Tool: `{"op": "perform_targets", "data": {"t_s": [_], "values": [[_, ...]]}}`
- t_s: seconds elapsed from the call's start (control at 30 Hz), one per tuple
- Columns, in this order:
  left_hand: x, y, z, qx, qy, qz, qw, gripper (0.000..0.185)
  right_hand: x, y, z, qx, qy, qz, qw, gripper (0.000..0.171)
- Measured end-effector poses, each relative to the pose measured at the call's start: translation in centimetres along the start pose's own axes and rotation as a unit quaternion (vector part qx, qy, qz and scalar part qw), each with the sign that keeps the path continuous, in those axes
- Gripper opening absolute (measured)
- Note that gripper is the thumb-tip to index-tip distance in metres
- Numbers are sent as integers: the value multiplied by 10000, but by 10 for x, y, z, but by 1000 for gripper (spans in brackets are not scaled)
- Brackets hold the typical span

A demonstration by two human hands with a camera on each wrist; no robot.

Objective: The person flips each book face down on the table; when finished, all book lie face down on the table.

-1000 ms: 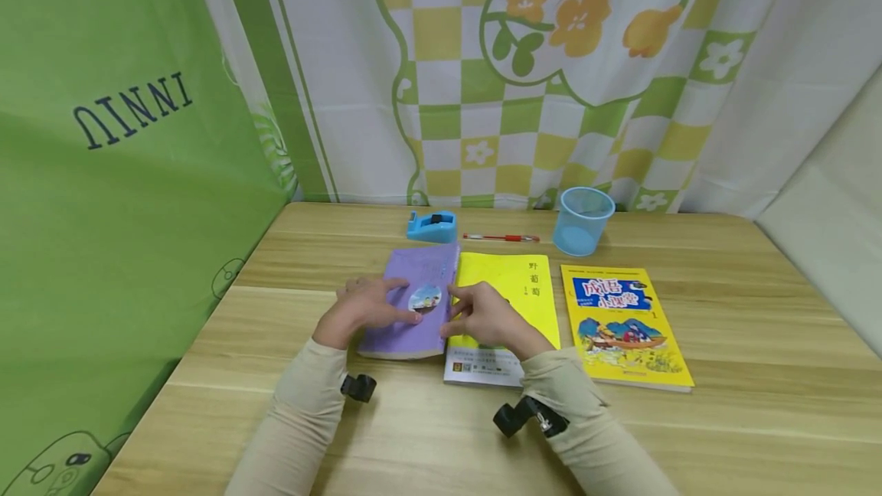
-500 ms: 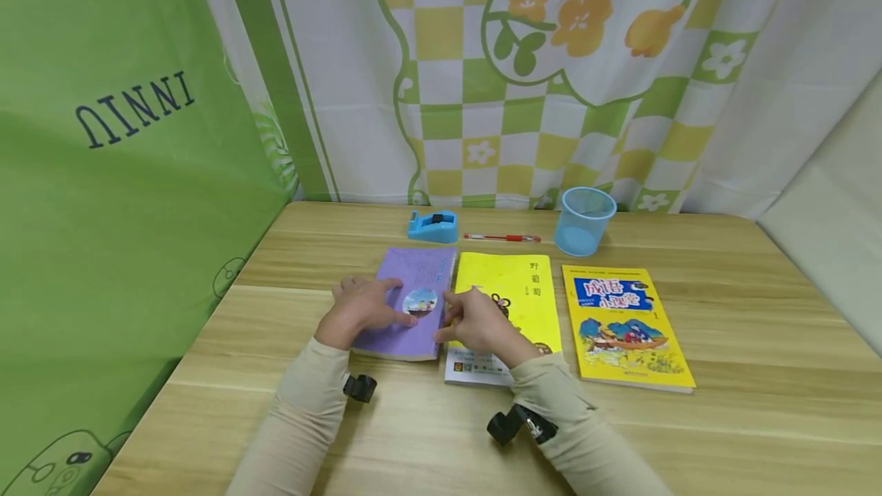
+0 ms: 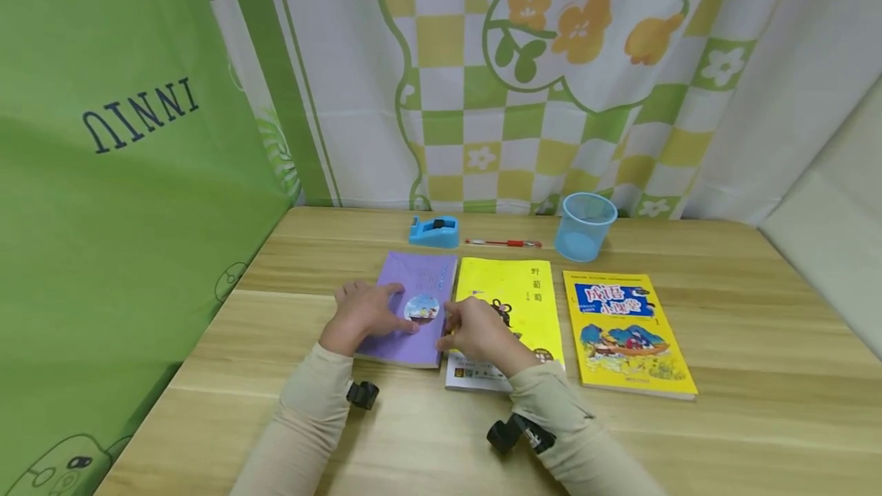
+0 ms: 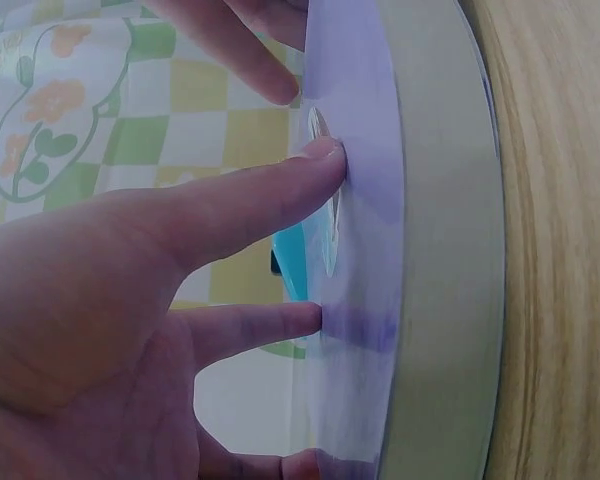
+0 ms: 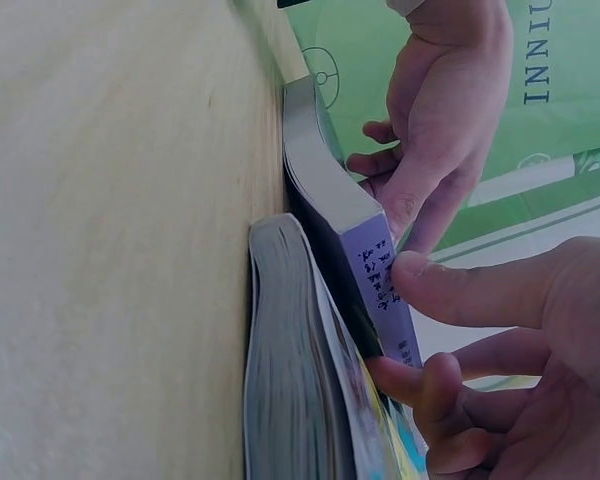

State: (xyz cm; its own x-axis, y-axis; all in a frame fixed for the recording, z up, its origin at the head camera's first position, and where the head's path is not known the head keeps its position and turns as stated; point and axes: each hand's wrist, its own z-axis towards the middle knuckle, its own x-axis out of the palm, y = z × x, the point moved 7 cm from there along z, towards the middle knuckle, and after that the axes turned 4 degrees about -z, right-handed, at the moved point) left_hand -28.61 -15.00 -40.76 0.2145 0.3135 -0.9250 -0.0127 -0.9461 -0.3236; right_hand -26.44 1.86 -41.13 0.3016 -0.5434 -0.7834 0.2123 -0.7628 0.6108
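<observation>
A purple book lies on the wooden table, its right edge beside a yellow book. My left hand rests flat on the purple cover. In the left wrist view its straight fingers press the cover near the round picture. My right hand is at the purple book's spine. In the right wrist view its thumb lies on the spine and its curled fingertips tuck under it, above the yellow book. That spine edge is slightly raised.
A third book with a yellow and blue cover lies to the right. Behind the books stand a blue tape dispenser, a red pen and a blue mesh cup. Curtains close off the back and left.
Both hands stay on the purple book. The book has shifted slightly left and looks flatter, and my right hand has drawn a little nearer along the spine.
</observation>
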Motion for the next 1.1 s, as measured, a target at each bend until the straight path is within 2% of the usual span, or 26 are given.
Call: {"op": "perform_targets", "data": {"t_s": [0.8,1.1], "values": [[0,2,0,-92,-158,0,9998,86,4,8,-3,-385,-292,-229,9986,17],[-1,1,0,-126,-221,56,9997,86,2,13,-6,-650,-475,-417,9959,14]]}}
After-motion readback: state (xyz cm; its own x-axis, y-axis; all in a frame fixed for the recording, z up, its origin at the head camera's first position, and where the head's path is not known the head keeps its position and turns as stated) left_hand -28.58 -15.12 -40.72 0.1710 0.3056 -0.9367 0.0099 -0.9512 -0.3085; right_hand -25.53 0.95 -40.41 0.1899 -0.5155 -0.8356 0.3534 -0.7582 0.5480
